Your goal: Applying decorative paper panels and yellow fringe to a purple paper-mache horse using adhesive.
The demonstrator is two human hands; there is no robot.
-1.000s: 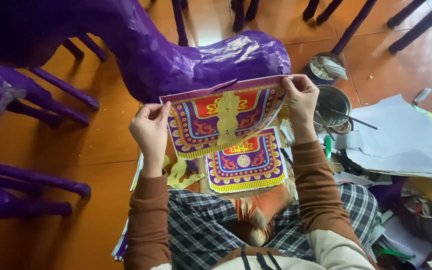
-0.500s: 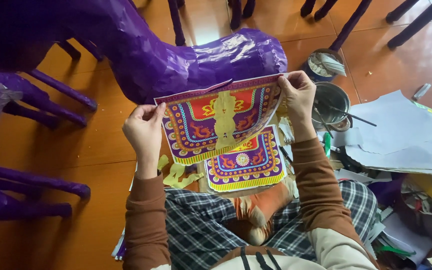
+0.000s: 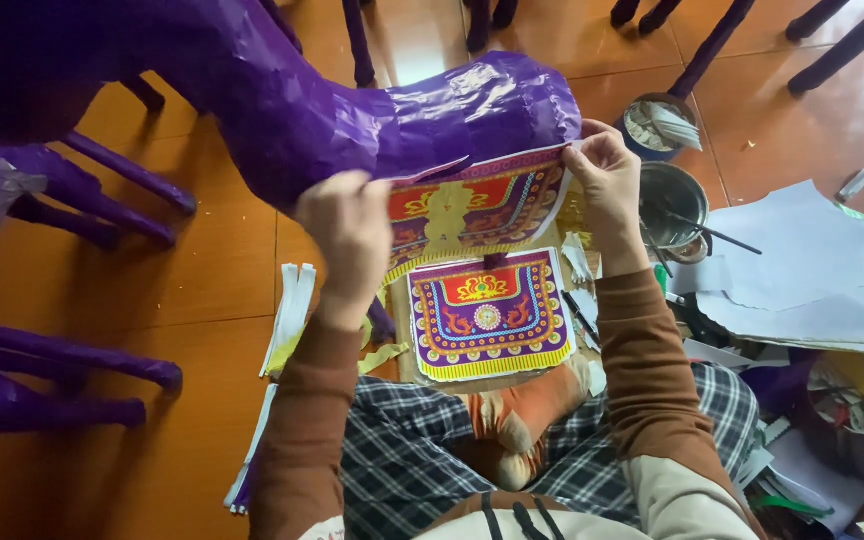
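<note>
A large purple paper horse figure (image 3: 352, 110) stands in front of me on the orange floor. Both hands hold a patterned paper saddle sheet (image 3: 472, 205) in purple, red and gold against the horse's body. My left hand (image 3: 347, 235) pinches its left edge right under the horse's belly. My right hand (image 3: 607, 175) grips its upper right corner beside the horse's rump. A second, similar patterned sheet (image 3: 487, 315) lies flat on the floor between my knees.
A metal bowl (image 3: 667, 205) with a brush and a round tin (image 3: 652, 125) stand at the right. White paper sheets (image 3: 802, 270) and scraps pile at the far right. More purple figure legs (image 3: 62, 360) lie at the left. Paper strips (image 3: 287, 315) lie by my left arm.
Both hands have lifted the patterned sheet up and away from me, against the horse's body. The left hand moved right and up. The sheet on the floor is now fully uncovered.
</note>
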